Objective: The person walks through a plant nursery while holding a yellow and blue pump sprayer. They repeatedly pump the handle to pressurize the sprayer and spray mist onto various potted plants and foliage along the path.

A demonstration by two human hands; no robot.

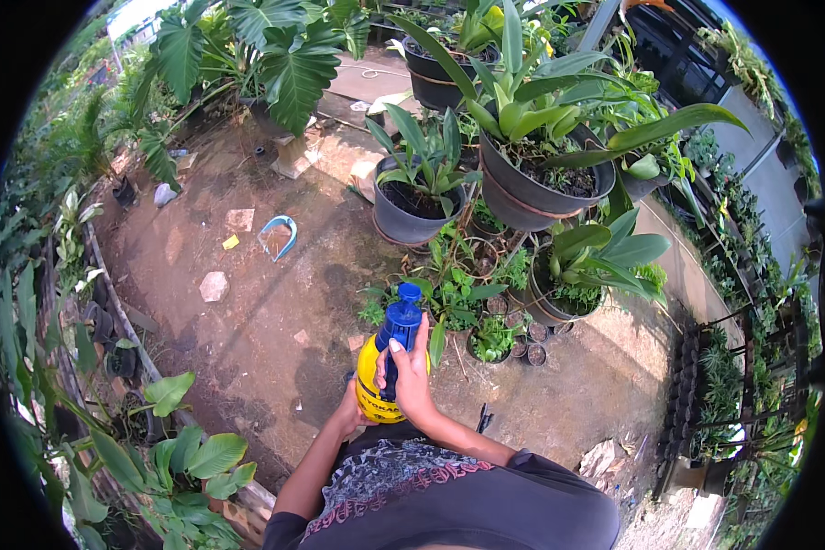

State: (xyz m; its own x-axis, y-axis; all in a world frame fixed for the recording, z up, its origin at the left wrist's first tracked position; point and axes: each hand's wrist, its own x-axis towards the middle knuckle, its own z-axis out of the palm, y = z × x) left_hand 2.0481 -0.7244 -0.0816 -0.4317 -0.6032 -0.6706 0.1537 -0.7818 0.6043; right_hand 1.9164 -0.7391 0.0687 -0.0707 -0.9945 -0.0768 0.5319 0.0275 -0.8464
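Observation:
A yellow pressure sprayer bottle (369, 368) with a blue pump top (403, 315) is held upright close in front of my body. My right hand (412, 378) wraps the blue upper part, its thumb and fingers around the neck and handle. Low on the bottle's left side, my left hand (350, 412) supports the yellow body near its base. The blue knob (409, 292) at the top is uncovered. The bottle and hands hide the sprayer's nozzle.
Broad-leaved plants grow in raised dark pots, a large one (546, 196) and a smaller one (416, 216). Below them are a low pot (564, 309) and small pots (536, 354). A blue broken ring (291, 237) and a stone (214, 286) lie on the dirt ground (247, 357).

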